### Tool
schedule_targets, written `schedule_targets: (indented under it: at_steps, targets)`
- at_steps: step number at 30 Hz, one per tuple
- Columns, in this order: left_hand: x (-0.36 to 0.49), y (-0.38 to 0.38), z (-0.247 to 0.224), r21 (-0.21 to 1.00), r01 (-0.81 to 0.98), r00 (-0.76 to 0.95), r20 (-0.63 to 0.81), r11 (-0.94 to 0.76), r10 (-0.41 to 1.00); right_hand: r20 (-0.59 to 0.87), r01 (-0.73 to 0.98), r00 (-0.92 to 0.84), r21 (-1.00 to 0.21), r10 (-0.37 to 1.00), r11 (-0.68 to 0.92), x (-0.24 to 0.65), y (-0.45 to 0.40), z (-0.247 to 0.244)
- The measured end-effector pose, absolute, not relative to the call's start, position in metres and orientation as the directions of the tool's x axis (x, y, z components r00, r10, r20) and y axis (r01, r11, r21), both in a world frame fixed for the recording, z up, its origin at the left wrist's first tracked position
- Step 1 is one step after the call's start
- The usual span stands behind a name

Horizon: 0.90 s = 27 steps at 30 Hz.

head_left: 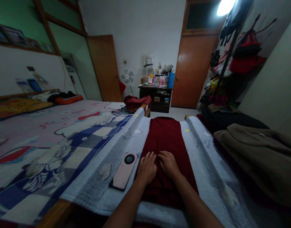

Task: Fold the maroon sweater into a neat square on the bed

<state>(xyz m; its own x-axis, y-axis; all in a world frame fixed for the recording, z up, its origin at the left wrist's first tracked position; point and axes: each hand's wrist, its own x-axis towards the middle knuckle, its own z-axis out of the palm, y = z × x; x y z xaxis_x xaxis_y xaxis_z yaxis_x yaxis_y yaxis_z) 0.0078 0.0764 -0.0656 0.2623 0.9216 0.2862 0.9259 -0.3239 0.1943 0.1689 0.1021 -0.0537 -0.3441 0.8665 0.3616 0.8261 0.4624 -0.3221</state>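
A dark red garment [168,136], folded into a long strip, lies flat in front of me; its exact kind I cannot tell. My left hand [147,167] rests palm down on its left half, fingers stretched forward. Close beside it, my right hand [168,163] lies flat on the cloth too, fingers extended and slightly bent. Neither hand grips the fabric. Under the garment spreads a light blue-grey cloth [98,183]. Left of my left hand lies a pink smartphone [123,172], back side up, with a round black camera ring.
On the left is a bed with a printed sheet [64,117] and a checked blue-white blanket [88,144]. A red cloth heap [137,101] sits on its far corner. Folded brown clothing [257,148] is piled at the right. A dark cabinet [157,98] and fan [127,77] stand farther back.
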Motion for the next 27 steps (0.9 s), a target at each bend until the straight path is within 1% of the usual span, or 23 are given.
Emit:
schedule_targets:
  at_steps: [4,13,17,19,21,23,25,27]
  targets:
    - [0.008,0.076,-0.064,0.221,0.918,0.263,0.283,-0.330,0.922,0.322,0.809,-0.378,-0.340,0.868,0.479,0.171,0.093,-0.045]
    - [0.007,0.076,-0.056,0.305,0.895,0.247,0.266,-0.325,0.932,0.235,0.745,-0.449,-0.434,0.862,0.506,0.180,0.061,-0.035]
    - [0.009,0.089,-0.048,0.404,0.872,0.180,0.263,-0.278,0.948,0.193,0.749,-0.440,-0.460,0.877,0.477,0.181,0.057,-0.036]
    - [0.014,0.101,-0.044,0.462,0.841,0.157,0.290,-0.281,0.944,0.190,0.745,-0.438,-0.470,0.879,0.473,0.181,0.057,-0.037]
    - [0.019,0.114,-0.043,0.505,0.787,0.204,0.329,-0.354,0.922,0.204,0.738,-0.438,-0.474,0.876,0.479,0.182,0.058,-0.039]
    - [0.025,0.127,-0.046,0.537,0.717,0.297,0.341,-0.444,0.892,0.219,0.728,-0.449,-0.473,0.866,0.497,0.183,0.059,-0.040]
    - [0.028,0.137,-0.051,0.562,0.668,0.372,0.315,-0.488,0.873,0.225,0.716,-0.464,-0.475,0.857,0.512,0.183,0.059,-0.041]
    - [0.030,0.143,-0.057,0.569,0.660,0.400,0.287,-0.490,0.871,0.218,0.709,-0.469,-0.486,0.856,0.512,0.184,0.059,-0.041]
